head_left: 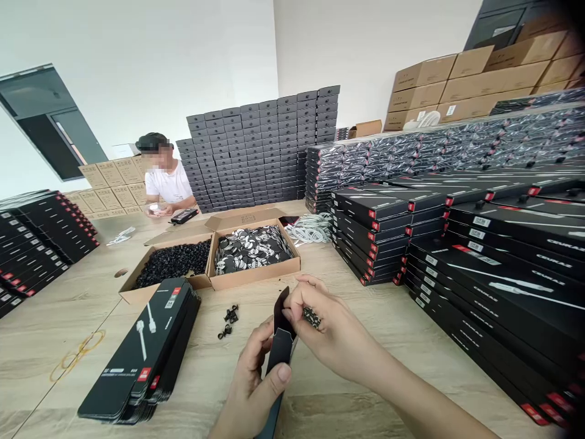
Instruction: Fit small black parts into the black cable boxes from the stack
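A narrow black cardboard box (280,353) stands tilted in front of me, its top end flap raised. Wrapped round its body is my left hand (256,381), the thumb lying along the near side. My right hand (326,326) pinches at the raised flap (280,308) with thumb and forefinger. Whatever may lie inside the box is hidden. To the left of my hands a few small black clips (231,315) lie loose on the table. Further left sits a stack of flat black printed boxes (141,347) showing a white cable.
Behind are cartons of small black pieces (173,263) and black-and-white pieces (253,249), with coiled white cables (311,228) beside them. Stacked black boxes (479,292) line the right. Yellow rubber bands (77,356) lie at left. A person (168,183) sits across the table.
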{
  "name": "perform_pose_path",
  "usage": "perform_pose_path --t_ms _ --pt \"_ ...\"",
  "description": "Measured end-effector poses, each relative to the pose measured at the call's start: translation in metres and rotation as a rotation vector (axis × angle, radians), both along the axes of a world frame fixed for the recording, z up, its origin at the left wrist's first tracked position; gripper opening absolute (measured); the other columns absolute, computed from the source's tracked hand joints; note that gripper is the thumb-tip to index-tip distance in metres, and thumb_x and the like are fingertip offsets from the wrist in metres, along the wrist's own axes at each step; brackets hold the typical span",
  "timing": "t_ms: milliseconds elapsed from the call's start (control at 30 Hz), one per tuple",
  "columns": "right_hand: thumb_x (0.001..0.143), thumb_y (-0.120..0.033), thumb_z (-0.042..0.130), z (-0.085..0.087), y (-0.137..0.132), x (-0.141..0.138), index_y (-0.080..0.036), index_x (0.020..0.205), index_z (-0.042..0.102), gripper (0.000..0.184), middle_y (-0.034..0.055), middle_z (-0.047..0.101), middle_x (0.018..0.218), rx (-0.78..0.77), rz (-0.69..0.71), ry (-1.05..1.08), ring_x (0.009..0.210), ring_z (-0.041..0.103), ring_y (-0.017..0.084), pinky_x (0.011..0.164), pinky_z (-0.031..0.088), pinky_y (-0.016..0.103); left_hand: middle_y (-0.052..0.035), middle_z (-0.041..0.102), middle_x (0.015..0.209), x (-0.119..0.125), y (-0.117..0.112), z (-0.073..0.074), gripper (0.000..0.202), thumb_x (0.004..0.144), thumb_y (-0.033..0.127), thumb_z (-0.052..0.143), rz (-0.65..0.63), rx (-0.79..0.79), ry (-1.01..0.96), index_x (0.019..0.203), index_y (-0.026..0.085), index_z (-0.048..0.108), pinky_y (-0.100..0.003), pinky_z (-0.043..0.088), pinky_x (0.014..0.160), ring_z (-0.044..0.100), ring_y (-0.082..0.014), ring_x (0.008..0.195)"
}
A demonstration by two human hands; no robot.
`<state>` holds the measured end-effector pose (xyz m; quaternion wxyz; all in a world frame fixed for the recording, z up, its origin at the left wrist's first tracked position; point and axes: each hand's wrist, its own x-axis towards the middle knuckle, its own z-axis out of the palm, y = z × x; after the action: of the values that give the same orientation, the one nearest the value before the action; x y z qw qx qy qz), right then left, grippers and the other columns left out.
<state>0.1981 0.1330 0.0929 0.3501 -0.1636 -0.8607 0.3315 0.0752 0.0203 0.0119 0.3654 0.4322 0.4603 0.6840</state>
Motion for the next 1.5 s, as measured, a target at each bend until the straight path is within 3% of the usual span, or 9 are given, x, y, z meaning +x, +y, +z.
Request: perform_pose_path --t_ms 233,400,600,867,1000,1200,1300,1400,1500 --pt "0.082 -0.008 0.047 0.002 -0.004 0.002 -0.023 0.073 0.042 0.019 -0.0021 0.051 0.073 -0.103 -0.011 -0.042 0.069 0.049 0.015 0.062 0.040 0.026 -0.0071 0.057 0.136 0.000 0.001 0.002 0.053 0.077 0.040 0.070 -0.010 -0.005 0.015 0.127 0.026 0.060 -0.037 0.029 0.112 0.045 -0.0303 0.130" --pt "0.084 -0.015 0.058 0.005 0.006 0.004 -0.024 0.078 0.053 0.012 -0.0034 0.059 0.074 -0.156 0.015 -0.039 0.077 0.058 0.016 0.082 0.042 0.032 -0.0077 0.057 0.137 -0.001 0.001 0.005 0.054 0.077 0.040 0.070 -0.045 0.010 -0.015 0.128 0.026 0.059 -0.039 0.030 0.111 0.048 -0.0304 0.128" --pt "0.083 -0.031 0.067 0.003 0.026 0.004 -0.025 0.072 0.067 0.013 -0.0063 0.069 0.070 -0.119 0.102 -0.046 0.069 0.062 0.014 0.106 0.023 0.044 -0.0052 0.059 0.134 -0.001 0.003 0.004 0.056 0.079 0.043 0.067 -0.192 0.062 -0.215 0.132 0.029 0.055 -0.042 0.035 0.108 0.049 -0.0312 0.126" --pt "0.077 -0.032 0.074 -0.008 0.023 -0.005 -0.021 0.065 0.062 0.020 -0.0021 0.061 0.076 -0.091 -0.055 0.044 0.084 0.055 0.017 0.093 0.029 0.038 -0.0063 0.058 0.135 -0.001 0.006 0.003 0.056 0.079 0.047 0.065 -0.166 0.019 -0.151 0.131 0.028 0.056 -0.043 0.034 0.110 0.046 -0.0303 0.130" --pt "0.062 -0.034 0.083 -0.014 0.023 -0.011 -0.022 0.073 0.051 0.036 -0.0044 0.054 0.077 -0.341 -0.077 0.089 0.076 0.052 0.016 0.071 0.038 0.028 -0.0102 0.063 0.129 -0.002 0.002 0.002 0.076 0.066 0.047 0.077 -0.194 -0.051 -0.214 0.135 0.024 0.052 -0.040 0.044 0.101 0.055 -0.0325 0.120" --pt "0.080 -0.058 0.061 -0.021 0.026 -0.015 -0.019 0.068 0.054 0.042 -0.0039 0.050 0.065 -0.663 0.076 0.116 0.063 0.046 0.012 0.060 0.037 0.025 -0.0079 0.070 0.115 -0.008 0.010 -0.006 0.063 0.067 0.036 0.077 0.028 -0.112 -0.251 0.126 0.023 0.059 -0.029 0.050 0.090 0.064 -0.0253 0.106" --pt "0.089 -0.067 0.036 -0.029 0.015 -0.012 -0.019 0.090 0.064 0.055 0.0028 0.062 0.085 -0.800 0.082 0.172 0.077 0.056 0.016 0.074 0.044 0.030 -0.0034 0.073 0.102 -0.015 0.017 -0.013 0.061 0.069 0.046 0.073 0.300 -0.113 -0.421 0.124 0.024 0.059 -0.029 0.053 0.081 0.067 -0.0226 0.095" --pt "0.087 -0.068 0.040 -0.042 -0.010 -0.005 -0.023 0.112 0.061 0.056 0.0055 0.064 0.104 -1.004 0.232 0.076 0.096 0.060 0.020 0.086 0.046 0.035 -0.0018 0.074 0.092 -0.019 0.020 -0.016 0.056 0.077 0.057 0.059 0.561 -0.197 -0.597 0.123 0.024 0.060 -0.030 0.055 0.074 0.068 -0.0230 0.089" --pt "0.087 -0.064 0.045 -0.047 -0.038 0.012 -0.024 0.117 0.060 0.052 0.0050 0.067 0.102 -1.217 0.448 -0.020 0.100 0.062 0.022 0.091 0.046 0.037 -0.0054 0.074 0.095 -0.017 0.020 -0.018 0.059 0.077 0.059 0.059 0.516 -0.245 -0.593 0.121 0.020 0.060 -0.034 0.055 0.080 0.067 -0.0271 0.098"
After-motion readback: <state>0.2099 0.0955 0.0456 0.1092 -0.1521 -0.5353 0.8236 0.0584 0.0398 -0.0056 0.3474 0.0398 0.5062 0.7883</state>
